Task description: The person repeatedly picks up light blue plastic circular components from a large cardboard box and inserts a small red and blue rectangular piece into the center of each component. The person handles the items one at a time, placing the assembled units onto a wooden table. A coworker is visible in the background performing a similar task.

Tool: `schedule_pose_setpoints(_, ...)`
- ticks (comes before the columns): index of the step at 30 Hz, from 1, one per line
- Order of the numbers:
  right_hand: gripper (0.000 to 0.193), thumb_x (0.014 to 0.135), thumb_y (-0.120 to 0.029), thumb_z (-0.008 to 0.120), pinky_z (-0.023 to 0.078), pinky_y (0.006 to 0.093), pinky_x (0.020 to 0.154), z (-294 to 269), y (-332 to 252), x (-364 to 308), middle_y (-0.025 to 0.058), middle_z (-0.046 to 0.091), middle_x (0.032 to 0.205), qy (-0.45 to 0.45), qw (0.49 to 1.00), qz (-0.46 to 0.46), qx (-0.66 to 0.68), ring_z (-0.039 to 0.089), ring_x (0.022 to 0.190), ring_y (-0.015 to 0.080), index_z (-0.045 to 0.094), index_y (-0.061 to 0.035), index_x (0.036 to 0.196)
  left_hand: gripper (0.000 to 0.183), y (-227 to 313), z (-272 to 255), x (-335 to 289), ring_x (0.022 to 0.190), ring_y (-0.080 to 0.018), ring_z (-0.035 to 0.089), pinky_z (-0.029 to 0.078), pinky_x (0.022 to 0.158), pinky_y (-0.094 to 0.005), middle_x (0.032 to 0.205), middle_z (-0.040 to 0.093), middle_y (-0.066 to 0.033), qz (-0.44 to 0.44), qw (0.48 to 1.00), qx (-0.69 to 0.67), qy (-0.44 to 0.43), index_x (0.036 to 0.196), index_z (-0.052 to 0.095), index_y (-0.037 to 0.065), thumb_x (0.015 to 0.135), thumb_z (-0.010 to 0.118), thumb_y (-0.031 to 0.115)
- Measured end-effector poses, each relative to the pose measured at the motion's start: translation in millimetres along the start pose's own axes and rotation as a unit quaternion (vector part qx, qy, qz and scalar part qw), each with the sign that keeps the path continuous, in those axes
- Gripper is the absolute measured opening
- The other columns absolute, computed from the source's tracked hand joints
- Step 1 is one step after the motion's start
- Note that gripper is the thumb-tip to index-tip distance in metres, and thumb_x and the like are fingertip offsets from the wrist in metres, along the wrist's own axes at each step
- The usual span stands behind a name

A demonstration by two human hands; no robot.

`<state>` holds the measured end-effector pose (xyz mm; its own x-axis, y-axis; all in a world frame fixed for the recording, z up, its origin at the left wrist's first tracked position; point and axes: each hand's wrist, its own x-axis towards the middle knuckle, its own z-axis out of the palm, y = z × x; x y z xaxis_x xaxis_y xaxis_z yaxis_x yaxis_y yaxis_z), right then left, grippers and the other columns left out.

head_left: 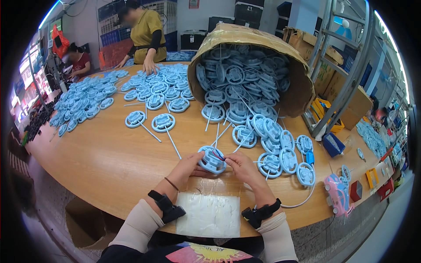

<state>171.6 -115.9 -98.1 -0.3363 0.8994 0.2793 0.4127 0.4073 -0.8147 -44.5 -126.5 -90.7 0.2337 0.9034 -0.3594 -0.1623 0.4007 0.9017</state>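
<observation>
My left hand [187,167] grips a light blue toy steering wheel [211,160] just above the wooden table [109,162]. My right hand [243,166] pinches thin red and dark wires at the wheel's right side. More blue wheels with white sticks [272,144] lie to the right of my hands. A clear plastic bag [209,214] lies flat at the table's near edge between my forearms.
A tipped cardboard drum [302,87] spills blue wheels onto the table. Rows of wheels [149,87] cover the far left, where a person in a yellow top leans a hand on them. A pink toy car [337,195] and small boxes sit at the right.
</observation>
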Motion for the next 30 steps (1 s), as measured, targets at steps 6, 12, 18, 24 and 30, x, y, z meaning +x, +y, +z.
schedule_pose_setpoints(6,0.015,0.085,-0.019,0.061,0.037,0.0210,0.044,-5,-26,-5,0.0004,0.057,0.065,-0.068,0.982,0.155,0.088,0.047,0.049,0.0058,0.059,-0.0038,0.085,0.047,12,-7,2,0.081,-0.0211,0.065,0.056,0.066,-0.0296,0.094,0.061,-0.0118,-0.061,0.996,0.066,0.003,0.110,0.053,0.002,0.091,0.043,0.044)
schedule_pose_setpoints(12,0.024,0.082,-0.027,0.065,0.033,0.0192,0.042,-17,-21,-3,-0.0015,0.054,0.057,-0.095,0.970,0.214,0.065,0.046,0.048,0.0051,0.055,-0.0070,0.074,0.035,-6,-11,10,0.081,-0.0152,0.063,0.055,0.069,-0.0284,0.094,0.061,-0.0070,0.040,0.997,0.019,-0.061,0.107,0.056,0.002,0.093,0.047,0.033)
schedule_pose_setpoints(18,0.025,0.082,-0.029,0.065,0.028,0.0177,0.040,-34,-40,-4,-0.0022,0.053,0.057,-0.160,0.940,0.257,0.157,0.042,0.046,0.0033,0.056,-0.0083,0.073,0.027,1,-3,-7,0.085,-0.0125,0.061,0.053,0.076,-0.0294,0.095,0.060,-0.0042,0.130,0.987,-0.038,-0.091,0.111,0.055,0.001,0.093,0.049,0.021)
schedule_pose_setpoints(24,0.026,0.079,-0.028,0.069,0.026,0.0178,0.038,-40,-39,-4,-0.0017,0.053,0.057,-0.170,0.937,0.277,0.131,0.042,0.045,0.0036,0.056,-0.0058,0.077,0.026,2,-1,-10,0.085,-0.0118,0.060,0.053,0.077,-0.0292,0.097,0.061,-0.0044,0.167,0.980,-0.059,-0.091,0.111,0.055,0.001,0.093,0.048,0.019)
schedule_pose_setpoints(30,0.043,0.068,-0.025,0.078,0.033,0.0201,0.042,-31,-40,-4,0.0030,0.058,0.067,-0.078,0.962,0.212,0.155,0.047,0.051,0.0061,0.055,-0.0015,0.095,0.026,5,-3,-13,0.086,-0.0115,0.060,0.052,0.078,-0.0292,0.096,0.061,-0.0045,0.146,0.980,-0.077,-0.107,0.111,0.055,0.001,0.093,0.049,0.018)
